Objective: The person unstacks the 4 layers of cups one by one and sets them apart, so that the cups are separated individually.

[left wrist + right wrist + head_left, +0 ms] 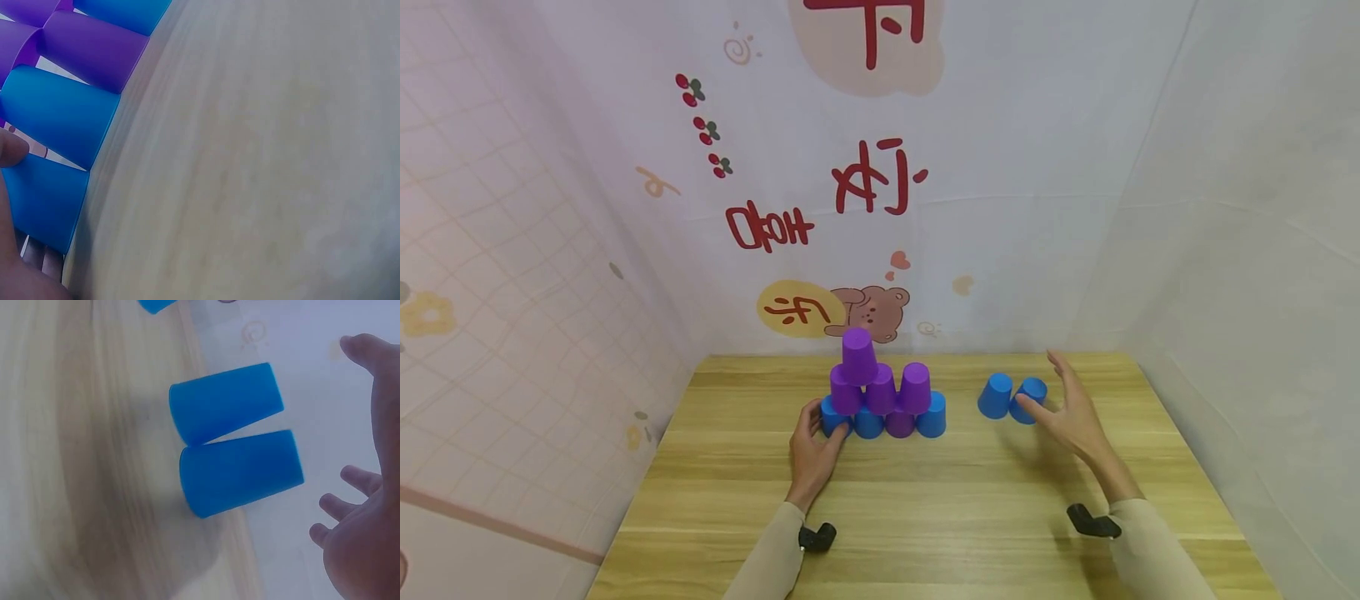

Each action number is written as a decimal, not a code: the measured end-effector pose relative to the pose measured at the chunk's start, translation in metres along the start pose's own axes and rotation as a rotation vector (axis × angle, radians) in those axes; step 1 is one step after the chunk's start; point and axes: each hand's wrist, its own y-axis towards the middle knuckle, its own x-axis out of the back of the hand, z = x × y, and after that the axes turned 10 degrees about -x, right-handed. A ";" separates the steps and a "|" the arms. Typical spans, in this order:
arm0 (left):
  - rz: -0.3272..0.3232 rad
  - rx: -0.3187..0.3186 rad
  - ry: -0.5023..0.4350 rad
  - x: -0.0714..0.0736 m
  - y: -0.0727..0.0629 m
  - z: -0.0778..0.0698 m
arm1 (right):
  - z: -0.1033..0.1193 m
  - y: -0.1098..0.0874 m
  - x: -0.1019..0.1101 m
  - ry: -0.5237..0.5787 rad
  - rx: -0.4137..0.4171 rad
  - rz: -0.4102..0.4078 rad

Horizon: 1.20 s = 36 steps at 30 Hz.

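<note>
Upside-down cups form a stack: a bottom row of blue cups (932,415) with one purple cup (899,422) among them, three purple cups (915,388) above, and one purple cup (859,357) on top, toward the left. My left hand (814,454) grips the leftmost bottom blue cup (47,200), thumb on the near side and fingers round the outer side. To the right stand two blue cups (996,396), upside down and touching at their rims. Beside the right-hand blue cup (240,475), my right hand (1073,421) is spread, apart from it in the right wrist view.
The wooden table (970,517) ends at a white printed curtain (1015,275) close behind the cups. More curtain hangs along the left and right sides. A stretch of tabletop separates the stack from the two blue cups.
</note>
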 end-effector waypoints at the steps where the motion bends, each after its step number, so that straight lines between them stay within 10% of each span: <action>1: -0.001 -0.001 0.000 0.000 0.000 0.000 | 0.002 0.000 0.000 -0.002 0.009 -0.006; 36: 0.000 -0.007 0.010 0.001 -0.001 0.001 | 0.096 -0.005 -0.034 0.112 0.221 0.004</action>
